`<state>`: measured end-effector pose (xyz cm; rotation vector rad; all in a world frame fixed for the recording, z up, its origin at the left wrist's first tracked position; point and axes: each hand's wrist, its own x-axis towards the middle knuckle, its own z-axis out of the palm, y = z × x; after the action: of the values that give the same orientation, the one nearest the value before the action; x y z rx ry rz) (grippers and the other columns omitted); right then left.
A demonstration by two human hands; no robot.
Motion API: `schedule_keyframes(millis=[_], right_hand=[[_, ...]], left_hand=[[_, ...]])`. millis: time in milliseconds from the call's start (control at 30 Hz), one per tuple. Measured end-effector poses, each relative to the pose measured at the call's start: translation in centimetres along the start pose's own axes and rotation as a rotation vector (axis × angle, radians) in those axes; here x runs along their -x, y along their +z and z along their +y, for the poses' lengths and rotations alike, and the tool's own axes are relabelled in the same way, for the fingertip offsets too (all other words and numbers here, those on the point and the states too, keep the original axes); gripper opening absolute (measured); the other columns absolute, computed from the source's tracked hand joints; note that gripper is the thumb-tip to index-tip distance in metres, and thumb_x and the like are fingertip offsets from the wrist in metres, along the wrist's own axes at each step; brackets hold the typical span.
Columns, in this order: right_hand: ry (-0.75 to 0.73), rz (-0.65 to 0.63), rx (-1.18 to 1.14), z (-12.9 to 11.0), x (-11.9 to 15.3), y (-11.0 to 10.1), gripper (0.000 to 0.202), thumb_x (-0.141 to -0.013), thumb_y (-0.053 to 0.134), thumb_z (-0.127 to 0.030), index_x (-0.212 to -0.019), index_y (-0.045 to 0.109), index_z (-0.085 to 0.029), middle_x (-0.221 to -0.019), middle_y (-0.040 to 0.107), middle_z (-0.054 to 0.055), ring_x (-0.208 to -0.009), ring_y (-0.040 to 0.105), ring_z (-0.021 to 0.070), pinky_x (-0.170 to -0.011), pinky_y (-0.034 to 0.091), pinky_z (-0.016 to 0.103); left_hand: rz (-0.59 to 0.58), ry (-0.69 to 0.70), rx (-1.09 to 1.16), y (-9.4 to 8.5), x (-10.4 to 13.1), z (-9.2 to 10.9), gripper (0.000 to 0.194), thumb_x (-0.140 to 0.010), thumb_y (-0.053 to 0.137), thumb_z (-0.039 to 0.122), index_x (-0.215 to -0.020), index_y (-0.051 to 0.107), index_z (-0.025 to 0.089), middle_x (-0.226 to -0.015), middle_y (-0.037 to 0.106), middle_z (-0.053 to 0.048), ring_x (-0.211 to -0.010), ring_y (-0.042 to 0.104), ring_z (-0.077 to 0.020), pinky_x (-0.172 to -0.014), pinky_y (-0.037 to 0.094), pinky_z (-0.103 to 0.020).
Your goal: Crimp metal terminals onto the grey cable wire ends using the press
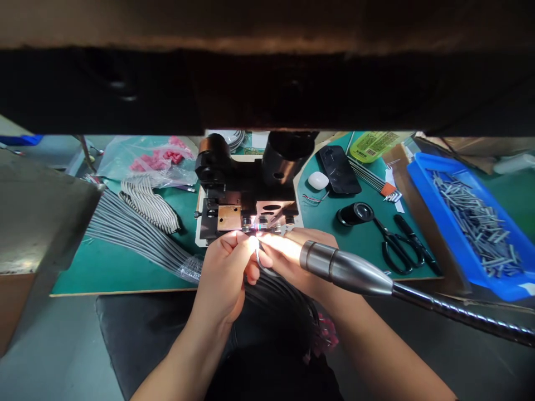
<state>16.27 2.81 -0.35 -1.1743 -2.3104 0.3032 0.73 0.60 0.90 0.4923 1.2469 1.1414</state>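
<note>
Both hands meet at the front of a black bench machine (245, 192) with bare metal parts. Between thumb and finger, my left hand (223, 267) pinches a thin grey cable (258, 257) just below the machine's tooling. My right hand (288, 253) closes on the same cable from the other side, its fingertips near the lit cable end. Small coloured wires (258, 226) show at that end, blurred by glare. A metal gooseneck lamp (355, 270) shines on the spot and covers part of my right hand.
A bundle of grey cables (137, 234) lies left on the green mat (104, 273); more dark cables (284, 301) hang over my lap. Rightward are scissors (399, 248), a loupe (355, 214), a phone (338, 170) and a blue tray (460, 239) of short grey pieces.
</note>
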Motion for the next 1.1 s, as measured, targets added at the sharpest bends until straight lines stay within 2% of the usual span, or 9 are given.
schedule_keyframes(millis=[100, 233, 300, 433, 533, 633, 800, 1100], right_hand=[[-0.005, 0.050, -0.069, -0.42, 0.18, -0.40, 0.014, -0.093, 0.061, -0.025, -0.086, 0.073, -0.021, -0.064, 0.063, -0.001, -0.061, 0.057, 0.0138, -0.062, 0.042, 0.029], [-0.009, 0.081, -0.126, -0.88, 0.43, -0.75, 0.027, -0.090, 0.055, -0.019, -0.065, 0.065, -0.023, -0.057, 0.059, -0.001, -0.053, 0.054, 0.0138, -0.058, 0.044, 0.030], [-0.004, 0.083, -0.134, -0.96, 0.60, -0.74, 0.029, -0.090, 0.053, -0.019, -0.063, 0.062, -0.023, -0.057, 0.061, -0.001, -0.053, 0.056, 0.0142, -0.058, 0.046, 0.031], [0.009, 0.023, -0.112, -0.90, 0.87, -0.47, 0.025, -0.092, 0.052, -0.022, -0.075, 0.070, -0.023, -0.062, 0.064, 0.000, -0.059, 0.060, 0.0156, -0.063, 0.047, 0.031], [0.057, -0.029, -0.049, -0.80, 0.78, -0.31, 0.028, -0.094, 0.053, -0.027, -0.074, 0.071, -0.020, -0.062, 0.062, 0.001, -0.059, 0.058, 0.0152, -0.062, 0.044, 0.031], [0.063, -0.026, -0.029, -0.79, 0.46, -0.32, 0.032, -0.097, 0.055, -0.029, -0.070, 0.070, -0.018, -0.060, 0.060, 0.000, -0.058, 0.056, 0.0131, -0.061, 0.041, 0.029], [0.085, 0.004, -0.080, -0.93, 0.17, -0.39, 0.030, -0.098, 0.057, -0.029, -0.074, 0.070, -0.018, -0.060, 0.061, -0.001, -0.057, 0.056, 0.0117, -0.062, 0.039, 0.027], [0.124, -0.017, -0.129, -1.01, 0.35, -0.23, 0.029, -0.099, 0.058, -0.031, -0.079, 0.074, -0.018, -0.062, 0.062, 0.000, -0.059, 0.057, 0.0120, -0.065, 0.041, 0.027]], left_hand=[[-0.012, 0.017, -0.004, -0.03, 0.06, 0.07, 0.022, -0.080, 0.062, 0.021, -0.059, 0.062, 0.015, -0.054, 0.062, 0.000, -0.042, 0.047, -0.0057, -0.041, 0.036, -0.016], [0.002, 0.015, -0.005, -0.04, 0.09, 0.04, 0.023, -0.080, 0.062, 0.022, -0.059, 0.062, 0.015, -0.054, 0.063, 0.001, -0.041, 0.047, -0.0056, -0.040, 0.036, -0.017], [0.007, 0.015, -0.002, -0.02, 0.05, -0.04, 0.023, -0.080, 0.063, 0.023, -0.059, 0.062, 0.015, -0.054, 0.063, 0.001, -0.041, 0.048, -0.0059, -0.040, 0.036, -0.017], [0.013, 0.033, -0.012, 0.06, -0.04, -0.19, 0.023, -0.081, 0.063, 0.024, -0.059, 0.063, 0.015, -0.053, 0.063, 0.001, -0.041, 0.048, -0.0064, -0.040, 0.036, -0.017], [0.022, 0.040, -0.020, 0.09, -0.04, -0.23, 0.022, -0.079, 0.063, 0.021, -0.058, 0.062, 0.015, -0.054, 0.063, 0.001, -0.041, 0.048, -0.0061, -0.041, 0.036, -0.017], [0.024, 0.057, -0.020, 0.06, -0.02, -0.28, 0.023, -0.080, 0.062, 0.020, -0.058, 0.061, 0.015, -0.054, 0.063, 0.001, -0.040, 0.048, -0.0056, -0.041, 0.036, -0.017], [0.025, 0.064, -0.018, 0.05, 0.00, -0.34, 0.023, -0.082, 0.061, 0.020, -0.059, 0.061, 0.015, -0.055, 0.064, 0.001, -0.041, 0.048, -0.0052, -0.042, 0.037, -0.016], [0.009, 0.067, -0.010, -0.04, -0.06, -0.44, 0.024, -0.083, 0.061, 0.020, -0.059, 0.062, 0.014, -0.056, 0.065, -0.001, -0.042, 0.048, -0.0055, -0.042, 0.037, -0.016]])
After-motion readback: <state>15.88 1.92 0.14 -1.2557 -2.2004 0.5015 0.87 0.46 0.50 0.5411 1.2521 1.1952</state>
